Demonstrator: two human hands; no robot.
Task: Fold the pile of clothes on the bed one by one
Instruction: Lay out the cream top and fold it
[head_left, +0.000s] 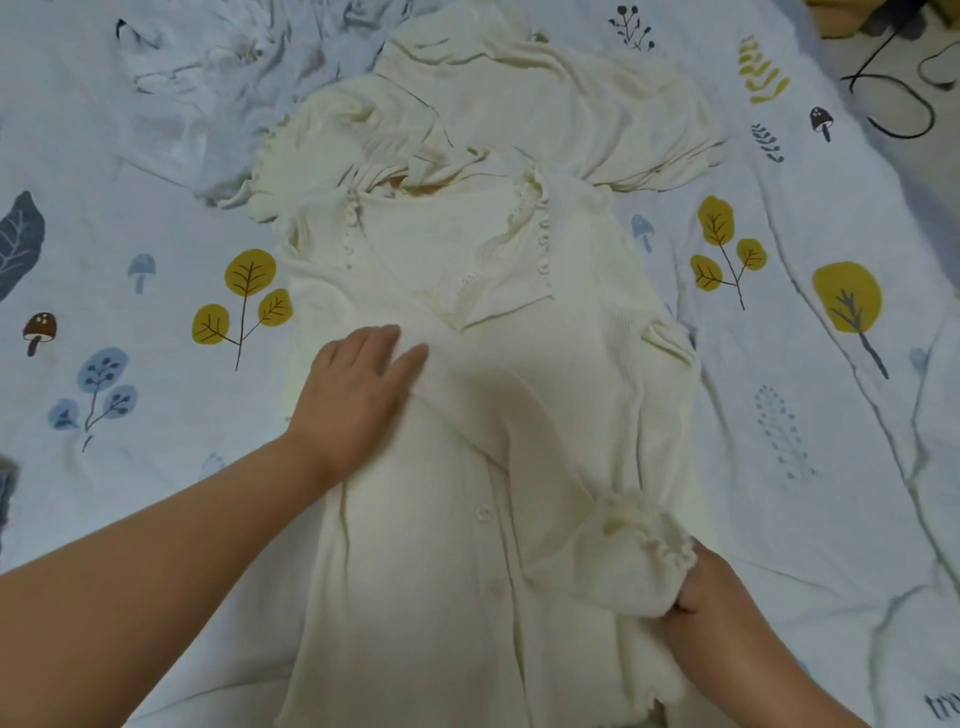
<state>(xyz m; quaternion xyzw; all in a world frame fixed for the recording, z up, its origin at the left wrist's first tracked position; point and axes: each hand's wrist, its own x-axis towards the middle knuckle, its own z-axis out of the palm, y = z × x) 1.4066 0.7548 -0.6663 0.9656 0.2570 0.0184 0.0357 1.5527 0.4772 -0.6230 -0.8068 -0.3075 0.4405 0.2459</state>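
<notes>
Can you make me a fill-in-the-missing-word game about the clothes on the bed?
1. The left hand lies flat on the ____ cardigan.
2. The right hand grips the cardigan's frilly ____.
3. The mushrooms and ____ leaves are printed on the bedsheet.
4. The black cable lies at the top ____ corner.

Missing words: cream; cuff; yellow; right

Almost no writing can be read here. The one trace is dark handwritten-style lettering printed on the bedsheet (779, 364) at the lower right edge of the view; it is cut off by the frame, and only what looks like "tr" shows, too partial to make a word. The cream garment (519, 415) carries no readable label, brand or number.
</notes>
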